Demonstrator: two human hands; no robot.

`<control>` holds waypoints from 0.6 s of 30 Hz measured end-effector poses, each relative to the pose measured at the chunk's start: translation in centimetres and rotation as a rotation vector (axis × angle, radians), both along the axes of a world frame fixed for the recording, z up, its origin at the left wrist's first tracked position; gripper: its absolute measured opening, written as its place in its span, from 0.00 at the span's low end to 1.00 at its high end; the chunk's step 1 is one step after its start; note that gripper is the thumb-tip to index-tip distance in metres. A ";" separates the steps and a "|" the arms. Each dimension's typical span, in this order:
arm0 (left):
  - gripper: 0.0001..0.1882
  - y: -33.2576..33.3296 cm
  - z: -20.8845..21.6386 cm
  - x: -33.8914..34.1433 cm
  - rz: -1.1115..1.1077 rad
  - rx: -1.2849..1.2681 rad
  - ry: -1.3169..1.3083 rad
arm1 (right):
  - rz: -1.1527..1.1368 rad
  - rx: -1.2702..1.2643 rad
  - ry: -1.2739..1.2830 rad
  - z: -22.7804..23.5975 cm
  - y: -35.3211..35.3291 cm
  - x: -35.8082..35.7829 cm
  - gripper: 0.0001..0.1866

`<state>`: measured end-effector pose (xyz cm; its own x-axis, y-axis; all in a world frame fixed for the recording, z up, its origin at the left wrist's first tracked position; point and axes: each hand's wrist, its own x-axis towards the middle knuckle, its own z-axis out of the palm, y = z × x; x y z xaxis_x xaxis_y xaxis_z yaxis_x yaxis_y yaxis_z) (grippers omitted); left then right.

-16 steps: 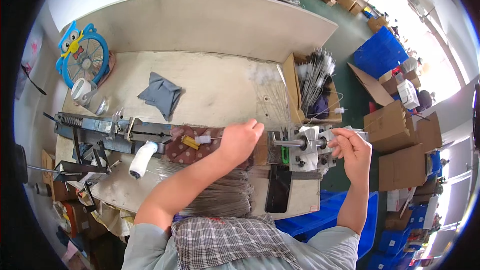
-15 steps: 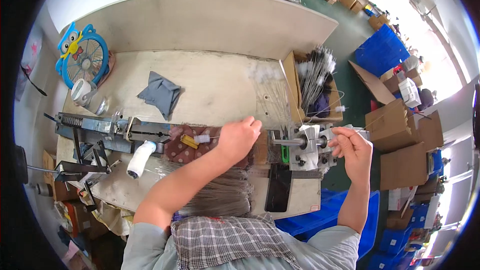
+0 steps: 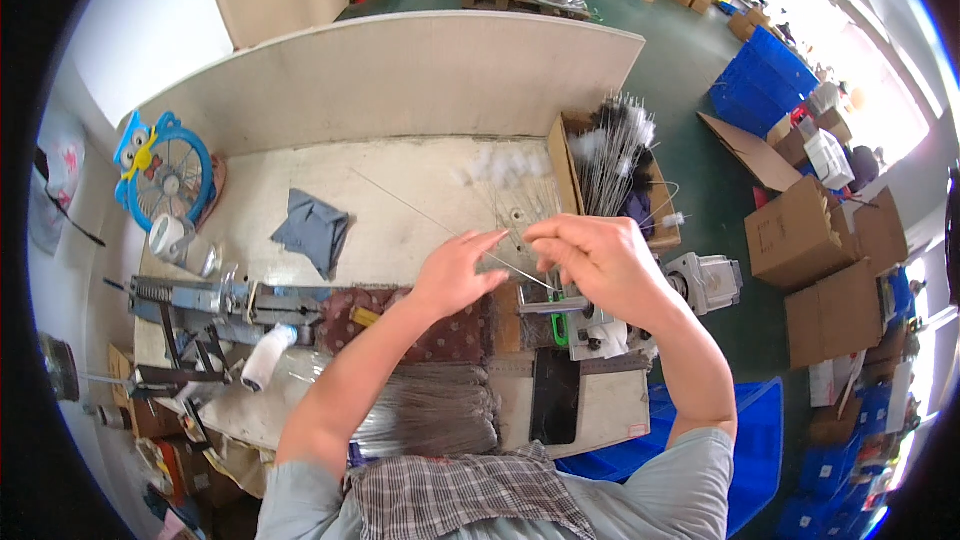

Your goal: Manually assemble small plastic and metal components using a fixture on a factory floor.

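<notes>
My left hand is over the middle of the bench, fingers and thumb apart. A long thin metal wire slants past its fingers down toward the metal clamp fixture. My right hand hovers above that fixture with fingers curled; whether they pinch anything is hidden. A green-handled tool lies against the fixture. Beyond my hands, several white-bristled wire brushes lie on the bench. Nearer me is a thick bundle of thin wires, beside a dotted brown cloth with a yellow piece on it.
A cardboard box of wire brushes stands at the bench's right end. A blue owl-shaped fan, grey cloth and long metal fixture occupy the left. A black phone lies near me; a blue bin stands right.
My left hand has opened; the white brush beside it is gone from there. My right hand has moved left from the fixture's far end. A long wire now shows across the bench.
</notes>
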<state>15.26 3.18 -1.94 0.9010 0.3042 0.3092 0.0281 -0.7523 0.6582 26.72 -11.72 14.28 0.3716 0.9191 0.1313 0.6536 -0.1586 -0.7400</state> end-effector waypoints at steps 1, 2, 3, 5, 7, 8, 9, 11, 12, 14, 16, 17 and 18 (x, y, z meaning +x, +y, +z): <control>0.26 0.0 0.8 -1.5 -0.028 -0.382 -0.011 | 0.060 -0.049 -0.045 -0.2 0.7 -0.2 0.09; 0.26 0.3 1.5 -1.9 -0.034 -0.381 -0.004 | 0.120 -0.100 -0.090 -0.4 1.4 -0.3 0.10; 0.21 0.4 2.4 -2.8 -0.155 -0.769 0.016 | 0.128 -0.101 -0.084 -0.9 2.3 -0.5 0.10; 0.16 0.4 3.1 -3.0 -0.291 -1.151 0.020 | 0.291 -0.145 -0.204 -1.9 4.1 -0.2 0.11; 0.08 0.0 3.1 -2.4 -0.276 -1.211 0.106 | 0.327 -0.245 -0.142 -1.6 5.4 -0.8 0.12; 0.06 -0.4 3.4 -2.6 -0.232 -1.171 0.101 | 0.364 -0.292 -0.124 -2.0 6.0 -0.9 0.12; 0.06 -0.8 3.7 -3.0 -0.239 -1.178 0.093 | 0.401 -0.342 -0.100 -2.3 6.4 -1.2 0.12; 0.08 -1.2 4.0 -3.5 -0.171 -1.134 0.020 | 0.397 -0.344 -0.126 -2.4 6.6 -1.5 0.13; 0.08 -1.2 3.7 -3.8 -0.172 -1.144 0.008 | 0.396 -0.310 -0.097 -2.2 6.7 -1.8 0.13; 0.08 -1.4 2.5 -3.8 -0.170 -1.127 -0.010 | 0.400 -0.288 -0.074 -1.9 6.9 -2.7 0.13; 0.10 -1.8 1.6 -3.4 -0.171 -1.171 -0.097 | 0.432 -0.316 -0.026 -1.3 7.2 -3.4 0.13; 0.13 -2.0 1.3 -3.3 -0.168 -1.210 -0.170 | 0.434 -0.320 -0.035 -1.5 7.2 -3.6 0.13; 0.13 -1.8 0.9 -3.3 -0.171 -1.210 -0.177 | 0.438 -0.188 -0.166 -2.1 7.1 -3.7 0.13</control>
